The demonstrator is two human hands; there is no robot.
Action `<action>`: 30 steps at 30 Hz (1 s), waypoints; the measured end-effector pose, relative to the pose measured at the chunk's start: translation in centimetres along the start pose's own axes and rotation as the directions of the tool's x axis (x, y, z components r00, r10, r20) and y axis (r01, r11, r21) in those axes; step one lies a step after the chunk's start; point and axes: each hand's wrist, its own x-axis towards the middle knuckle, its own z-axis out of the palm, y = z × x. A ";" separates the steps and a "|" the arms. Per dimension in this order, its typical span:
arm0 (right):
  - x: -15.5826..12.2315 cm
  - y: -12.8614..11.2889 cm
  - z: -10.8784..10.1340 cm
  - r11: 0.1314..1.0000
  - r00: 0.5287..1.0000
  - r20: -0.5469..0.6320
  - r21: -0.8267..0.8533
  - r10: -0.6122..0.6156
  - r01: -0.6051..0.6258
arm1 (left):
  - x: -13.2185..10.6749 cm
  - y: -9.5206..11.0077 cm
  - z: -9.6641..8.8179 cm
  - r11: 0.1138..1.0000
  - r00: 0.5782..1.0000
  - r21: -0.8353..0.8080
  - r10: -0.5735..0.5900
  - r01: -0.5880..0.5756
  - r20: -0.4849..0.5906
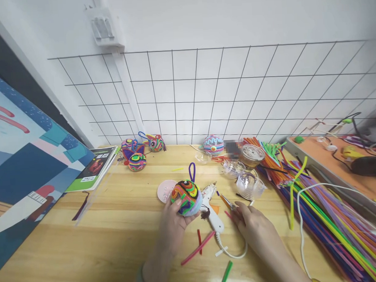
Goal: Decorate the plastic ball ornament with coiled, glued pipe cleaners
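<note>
My left hand is wrapped round a ball ornament covered in coloured pipe cleaners, with a purple loop on top and a dark tassel at its side. My right hand grips what look like scissors, pointing up and left; their handles are hidden in my fingers. An orange strip shows at the tip, too small to tell if it is held. Between the hands lies a white hot glue gun, partly behind the ball. A pink dish with tiny bits sits just behind the ball.
Finished ornaments stand at the back left beside magazines. A striped ball is by the wall grid. Clear plastic half shells and pipe cleaner bundles lie right. Cut pieces and a white cord cross the table.
</note>
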 end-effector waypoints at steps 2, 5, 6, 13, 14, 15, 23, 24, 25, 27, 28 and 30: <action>0.0 -0.1 -0.3 0.998 1.000 -0.022 0.055 0.011 -0.010 | -0.1 -0.1 0.1 0.999 1.000 0.026 0.030 -0.030 0.000; 0.1 -1.0 -1.1 0.979 1.000 -0.015 0.202 -0.011 0.014 | -0.3 -0.1 0.3 0.997 0.998 0.056 0.058 -0.058 -0.001; 0.0 -1.5 -1.4 0.954 1.000 0.004 0.298 -0.019 0.016 | -0.3 -0.1 0.3 0.996 0.998 0.064 0.059 -0.059 0.005; -0.9 -5.7 -3.9 0.764 0.980 -0.036 0.621 -0.198 0.177 | -0.2 -0.6 0.1 0.990 0.997 0.119 0.075 -0.076 0.016; -1.1 -6.1 -4.1 0.773 0.969 -0.060 0.592 -0.241 0.229 | -0.3 -0.6 0.1 0.989 0.997 0.125 0.080 -0.082 0.018; -1.2 -6.4 -4.2 0.781 0.956 -0.095 0.556 -0.279 0.283 | -0.3 -0.6 0.2 0.988 0.996 0.131 0.085 -0.087 0.021; -1.5 -7.0 -3.8 0.836 0.884 -0.212 0.293 -0.416 0.464 | -0.5 -0.8 0.7 0.962 0.994 0.254 0.109 -0.100 -0.025; -1.5 -7.1 -3.8 0.842 0.884 -0.213 0.277 -0.416 0.463 | -0.5 -0.8 0.7 0.960 0.993 0.260 0.112 -0.101 -0.028; -1.5 -7.1 -3.8 0.846 0.882 -0.216 0.262 -0.418 0.465 | -0.5 -0.9 0.7 0.959 0.993 0.262 0.116 -0.104 -0.032; -1.4 -7.3 -3.9 0.847 0.875 -0.221 0.236 -0.430 0.476 | -0.4 -1.0 0.6 0.958 0.992 0.266 0.124 -0.109 -0.038; -1.4 -7.4 -3.9 0.847 0.871 -0.221 0.224 -0.439 0.483 | -0.4 -1.1 0.5 0.956 0.991 0.271 0.125 -0.110 -0.040; -1.4 -7.5 -3.9 0.844 0.864 -0.217 0.205 -0.454 0.495 | -0.3 -1.3 0.4 0.952 0.991 0.285 0.125 -0.108 -0.042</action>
